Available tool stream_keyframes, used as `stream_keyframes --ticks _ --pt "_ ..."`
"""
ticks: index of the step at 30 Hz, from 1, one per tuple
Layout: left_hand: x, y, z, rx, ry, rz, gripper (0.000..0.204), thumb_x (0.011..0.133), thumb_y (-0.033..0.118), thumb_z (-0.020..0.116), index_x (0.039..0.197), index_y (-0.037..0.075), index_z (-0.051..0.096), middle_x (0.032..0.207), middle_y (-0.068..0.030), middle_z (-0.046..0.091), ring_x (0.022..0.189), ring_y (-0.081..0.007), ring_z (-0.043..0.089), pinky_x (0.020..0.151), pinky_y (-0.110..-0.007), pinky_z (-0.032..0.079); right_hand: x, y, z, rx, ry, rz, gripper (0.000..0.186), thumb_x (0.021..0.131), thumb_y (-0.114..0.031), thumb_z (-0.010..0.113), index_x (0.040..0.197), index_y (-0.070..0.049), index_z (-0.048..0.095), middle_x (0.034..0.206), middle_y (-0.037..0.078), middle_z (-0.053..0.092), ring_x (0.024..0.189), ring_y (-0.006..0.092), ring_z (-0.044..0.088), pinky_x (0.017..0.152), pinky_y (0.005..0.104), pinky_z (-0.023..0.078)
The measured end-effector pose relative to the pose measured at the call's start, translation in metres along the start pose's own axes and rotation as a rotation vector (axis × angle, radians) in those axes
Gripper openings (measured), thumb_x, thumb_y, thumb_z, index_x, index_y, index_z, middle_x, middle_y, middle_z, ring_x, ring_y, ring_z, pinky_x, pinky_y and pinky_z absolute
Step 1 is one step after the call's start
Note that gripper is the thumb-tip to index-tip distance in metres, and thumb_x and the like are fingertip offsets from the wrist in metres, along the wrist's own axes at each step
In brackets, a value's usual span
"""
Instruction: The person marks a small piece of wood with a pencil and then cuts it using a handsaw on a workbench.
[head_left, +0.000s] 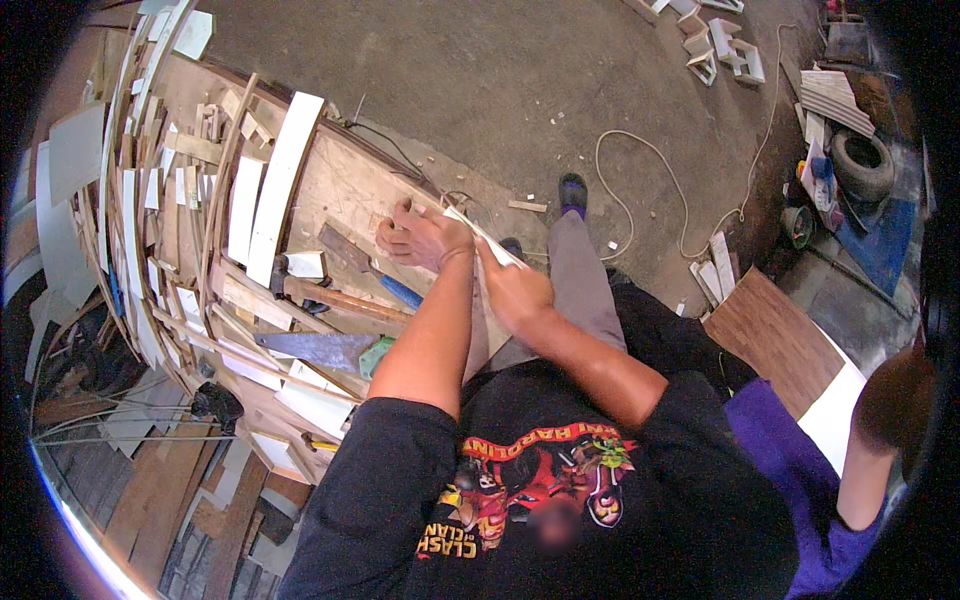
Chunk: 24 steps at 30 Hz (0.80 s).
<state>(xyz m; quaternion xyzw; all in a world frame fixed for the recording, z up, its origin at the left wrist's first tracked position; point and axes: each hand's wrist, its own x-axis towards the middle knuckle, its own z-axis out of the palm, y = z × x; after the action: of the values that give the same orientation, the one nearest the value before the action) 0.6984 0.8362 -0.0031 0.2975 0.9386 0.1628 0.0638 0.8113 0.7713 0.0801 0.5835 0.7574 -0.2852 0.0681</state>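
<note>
Over the wooden workbench (335, 185), my left hand (428, 238) has its fingers apart and slightly bent, with the palm side hidden. Close by its wrist runs a thin pale strip (497, 250), which slants down into my right hand (520, 297). The right fingers are closed around the strip's lower part, and the index finger lies along it. Left of my hands lies a tool with a blue handle (401, 291) and a broad flat blade (346, 247). A wooden-handled hammer (345, 300) and a handsaw (318, 346) with a green grip lie nearer me.
Long white panels (285, 190) and many wood strips cover the bench's left side. A cable (660, 165) winds across the concrete floor (480, 80). At right are a tyre (862, 163), a brown board (775, 340) and another person's purple sleeve (775, 450).
</note>
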Motion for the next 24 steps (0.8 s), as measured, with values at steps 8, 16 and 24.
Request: stream_keyframes --ticks 8,16,24 --pt "-0.001 0.006 0.003 -0.004 0.021 0.028 0.038 0.092 0.021 0.056 0.128 0.013 0.049 0.139 -0.0185 0.033 0.137 -0.0386 0.026 0.11 -0.055 0.021 0.011 0.002 0.011 -0.017 0.04 0.01 0.061 0.091 -0.015 0.054 0.15 -0.013 0.044 0.062 0.01 0.066 0.05 0.027 0.067 0.044 0.0482 0.054" --pt "0.001 0.012 -0.016 0.001 -0.059 -0.052 0.036 0.093 0.021 0.055 0.128 0.013 0.05 0.139 -0.0173 0.032 0.138 -0.0378 0.024 0.109 -0.055 0.022 -0.003 0.008 -0.015 0.041 -0.142 0.048 0.071 0.088 -0.011 0.053 0.156 -0.018 0.034 0.072 0.018 0.071 0.064 0.0348 0.072 0.054 0.0481 0.057" --pt "0.003 -0.004 -0.001 0.059 0.044 0.001 0.044 0.089 0.019 0.064 0.131 0.02 0.05 0.141 -0.0154 0.035 0.138 -0.0366 0.027 0.112 -0.052 0.022 -0.038 0.004 -0.025 0.037 -0.291 0.063 0.07 0.089 -0.008 0.051 0.156 -0.021 0.033 0.081 0.02 0.072 0.072 0.0375 0.073 0.062 0.0514 0.059"
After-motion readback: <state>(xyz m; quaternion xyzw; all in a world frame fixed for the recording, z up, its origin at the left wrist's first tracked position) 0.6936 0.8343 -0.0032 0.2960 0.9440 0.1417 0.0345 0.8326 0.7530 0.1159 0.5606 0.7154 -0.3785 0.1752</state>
